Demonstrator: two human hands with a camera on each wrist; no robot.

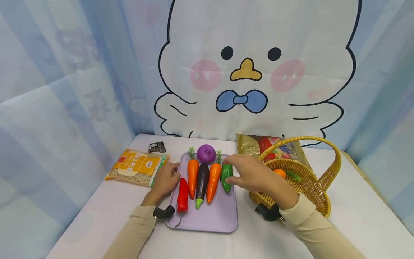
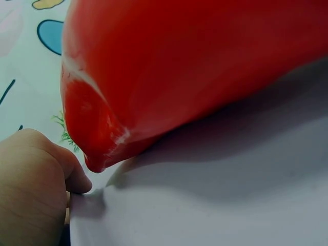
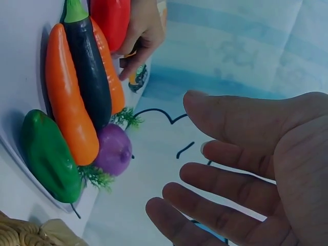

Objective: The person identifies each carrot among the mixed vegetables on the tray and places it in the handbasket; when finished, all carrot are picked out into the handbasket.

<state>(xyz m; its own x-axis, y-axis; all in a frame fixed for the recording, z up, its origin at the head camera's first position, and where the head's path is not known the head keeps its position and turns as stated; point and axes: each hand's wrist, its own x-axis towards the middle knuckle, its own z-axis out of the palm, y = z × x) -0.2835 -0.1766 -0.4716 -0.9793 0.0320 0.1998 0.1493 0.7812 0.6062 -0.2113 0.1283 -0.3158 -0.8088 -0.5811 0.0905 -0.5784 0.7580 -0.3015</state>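
My left hand [image 1: 165, 178] rests at the left edge of the lilac tray [image 1: 210, 221], its fingertips touching the rim. Close to it lies a red chili pepper [image 1: 182, 196], which looms large in the left wrist view. Above the tray's right side hovers my right hand [image 1: 250, 173], with spread fingers and nothing held in the right wrist view. Beneath it is a green pepper [image 3: 51, 156], partly covered in the head view. Between the peppers lie a carrot [image 1: 192, 178], a dark eggplant [image 1: 202, 181] and a second carrot [image 1: 213, 181]. A purple onion [image 1: 206, 154] sits at the tray's far edge.
Right of the tray stands a wicker basket [image 1: 318, 194] with a tall handle and an orange item [image 1: 279, 173] inside. Behind it lies a gold and red bag [image 1: 268, 145]. At the left are a yellow food bag [image 1: 137, 167] and a small dark packet [image 1: 157, 147].
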